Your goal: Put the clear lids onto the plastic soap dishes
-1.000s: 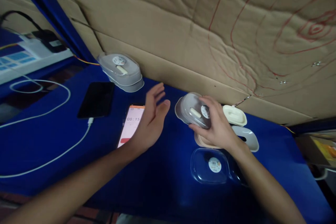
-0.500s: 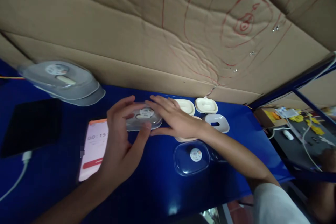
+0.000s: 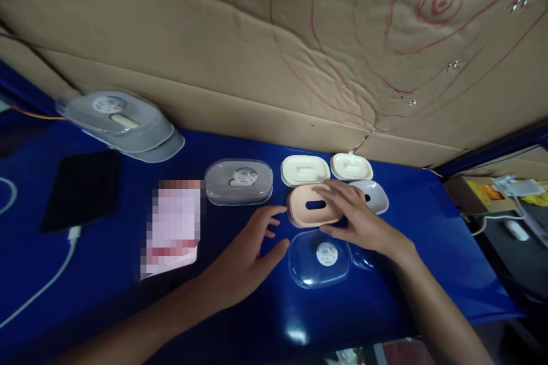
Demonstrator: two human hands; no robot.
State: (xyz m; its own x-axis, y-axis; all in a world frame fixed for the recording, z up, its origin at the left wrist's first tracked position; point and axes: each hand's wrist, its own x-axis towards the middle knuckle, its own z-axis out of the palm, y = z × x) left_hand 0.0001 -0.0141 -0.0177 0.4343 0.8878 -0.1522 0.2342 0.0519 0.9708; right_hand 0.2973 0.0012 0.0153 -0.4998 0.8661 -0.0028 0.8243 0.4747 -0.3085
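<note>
My right hand (image 3: 358,218) rests its fingers on the right edge of a peach soap-dish tray (image 3: 309,206) with a slot in its middle. My left hand (image 3: 248,256) hovers open just left of that tray and of a clear lid (image 3: 317,259) with a round sticker. A closed clear soap box (image 3: 238,182) sits alone to the left, nobody touching it. Two cream inserts (image 3: 305,170) (image 3: 351,166) and a grey tray (image 3: 377,195) lie behind my right hand.
A stack of closed clear boxes (image 3: 122,125) stands at the back left. A black phone (image 3: 81,189) with a white cable (image 3: 38,291) and a lit phone (image 3: 173,229) lie on the blue table (image 3: 257,319). Cardboard (image 3: 274,40) walls the back.
Both hands set the closed clear box down and let go. My right hand moved right onto the peach tray; my left hand drew back toward the clear lid.
</note>
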